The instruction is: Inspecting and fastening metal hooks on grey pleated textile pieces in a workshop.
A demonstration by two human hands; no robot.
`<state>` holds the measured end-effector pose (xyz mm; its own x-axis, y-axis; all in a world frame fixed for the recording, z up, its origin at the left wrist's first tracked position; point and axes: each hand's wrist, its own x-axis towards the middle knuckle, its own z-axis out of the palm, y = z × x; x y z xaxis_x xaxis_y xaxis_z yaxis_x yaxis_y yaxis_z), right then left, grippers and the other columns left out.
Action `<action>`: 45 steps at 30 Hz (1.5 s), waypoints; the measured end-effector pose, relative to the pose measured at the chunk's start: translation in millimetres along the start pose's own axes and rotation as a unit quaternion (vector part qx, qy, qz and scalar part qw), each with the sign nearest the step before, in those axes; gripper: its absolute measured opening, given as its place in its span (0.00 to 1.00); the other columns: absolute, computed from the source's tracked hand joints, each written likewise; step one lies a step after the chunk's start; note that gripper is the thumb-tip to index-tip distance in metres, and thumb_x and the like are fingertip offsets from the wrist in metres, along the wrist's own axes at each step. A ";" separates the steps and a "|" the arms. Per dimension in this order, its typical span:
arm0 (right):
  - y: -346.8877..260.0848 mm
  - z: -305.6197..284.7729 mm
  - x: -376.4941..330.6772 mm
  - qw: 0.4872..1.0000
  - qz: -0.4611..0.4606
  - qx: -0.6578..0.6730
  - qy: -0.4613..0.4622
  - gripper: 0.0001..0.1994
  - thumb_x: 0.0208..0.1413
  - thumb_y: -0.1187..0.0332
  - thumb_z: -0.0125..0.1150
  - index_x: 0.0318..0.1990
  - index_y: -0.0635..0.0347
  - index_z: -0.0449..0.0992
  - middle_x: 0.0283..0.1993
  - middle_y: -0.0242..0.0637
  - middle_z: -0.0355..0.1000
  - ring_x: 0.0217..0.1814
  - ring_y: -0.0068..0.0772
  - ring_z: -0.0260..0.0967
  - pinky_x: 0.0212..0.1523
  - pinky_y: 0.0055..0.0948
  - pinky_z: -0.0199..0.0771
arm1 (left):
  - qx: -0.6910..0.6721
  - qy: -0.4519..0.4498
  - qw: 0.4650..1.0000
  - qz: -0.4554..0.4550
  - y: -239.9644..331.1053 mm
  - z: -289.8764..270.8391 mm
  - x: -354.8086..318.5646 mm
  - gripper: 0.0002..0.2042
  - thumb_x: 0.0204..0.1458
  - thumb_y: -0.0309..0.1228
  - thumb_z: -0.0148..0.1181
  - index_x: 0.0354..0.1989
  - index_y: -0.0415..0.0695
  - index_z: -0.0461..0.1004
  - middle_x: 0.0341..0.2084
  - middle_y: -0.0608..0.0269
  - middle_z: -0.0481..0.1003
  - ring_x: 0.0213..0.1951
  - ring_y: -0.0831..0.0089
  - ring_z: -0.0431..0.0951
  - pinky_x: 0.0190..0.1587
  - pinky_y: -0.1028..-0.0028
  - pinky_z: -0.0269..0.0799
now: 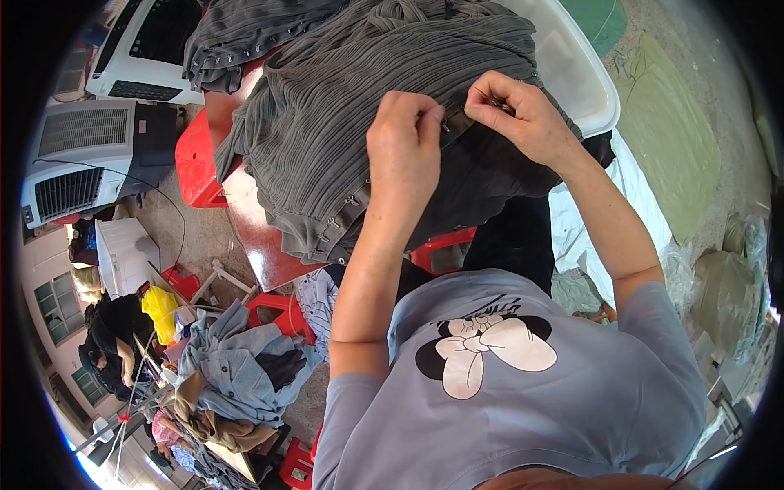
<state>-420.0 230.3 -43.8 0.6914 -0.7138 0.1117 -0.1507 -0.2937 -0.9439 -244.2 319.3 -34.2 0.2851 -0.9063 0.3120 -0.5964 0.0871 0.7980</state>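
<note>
A grey pleated garment (343, 114) lies heaped on a reddish-brown table (261, 245). Its waistband edge carries a row of small metal hooks (347, 204). My left hand (404, 147) pinches the band near the middle, fingers closed on the fabric. My right hand (523, 114) grips the same band just to the right, fingertips pressed on a hook. Both hands are close together over the dark inner side of the band.
A white plastic tub (572, 73) sits behind the garment at the right. More grey garments (237, 33) lie at the back left. Red plastic stools (196, 163) stand left of the table. A pile of blue and brown clothes (237, 376) and another person in black (114, 343) are lower left.
</note>
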 end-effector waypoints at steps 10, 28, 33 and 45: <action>22.1 -0.4 2.4 0.995 -0.073 -0.029 0.066 0.11 0.69 0.66 0.51 0.52 0.62 0.69 0.41 0.36 0.74 0.44 0.30 0.71 0.49 0.30 0.71 | 0.032 -0.081 0.996 0.009 4.1 -8.3 -2.3 0.14 0.43 0.23 0.72 0.39 0.37 0.77 0.40 0.55 0.72 0.35 0.57 0.78 0.37 0.64 0.78; 10.2 -2.8 4.5 0.975 -0.112 -0.193 0.005 0.09 0.61 0.71 0.62 0.46 0.64 0.77 0.40 0.37 0.76 0.40 0.35 0.76 0.41 0.30 0.75 | -0.043 -0.042 0.993 -0.104 -5.7 -8.3 2.0 0.05 0.62 0.23 0.58 0.38 0.32 0.75 0.28 0.59 0.77 0.29 0.75 0.80 0.33 0.75 0.79; 4.7 0.2 9.7 0.943 -0.178 -0.281 -0.025 0.09 0.55 0.70 0.67 0.41 0.63 0.77 0.37 0.39 0.75 0.37 0.45 0.75 0.35 0.37 0.74 | -0.057 -0.034 0.993 -0.101 -6.2 -7.1 -0.3 0.05 0.62 0.24 0.58 0.38 0.33 0.74 0.27 0.60 0.76 0.28 0.76 0.79 0.32 0.75 0.78; 3.4 2.4 15.2 0.921 -0.213 -0.326 -0.021 0.07 0.59 0.66 0.64 0.39 0.58 0.76 0.35 0.34 0.73 0.36 0.42 0.75 0.35 0.37 0.75 | -0.098 -0.042 0.989 -0.101 -12.2 -6.4 0.3 0.04 0.61 0.22 0.59 0.35 0.34 0.72 0.29 0.57 0.74 0.26 0.74 0.76 0.29 0.73 0.72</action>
<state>-408.3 220.1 -46.1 0.8102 -0.4250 0.4038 -0.2432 -0.8704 -0.4281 -232.1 320.6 -40.6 0.3160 -0.9437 0.0979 -0.3748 -0.0294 0.9266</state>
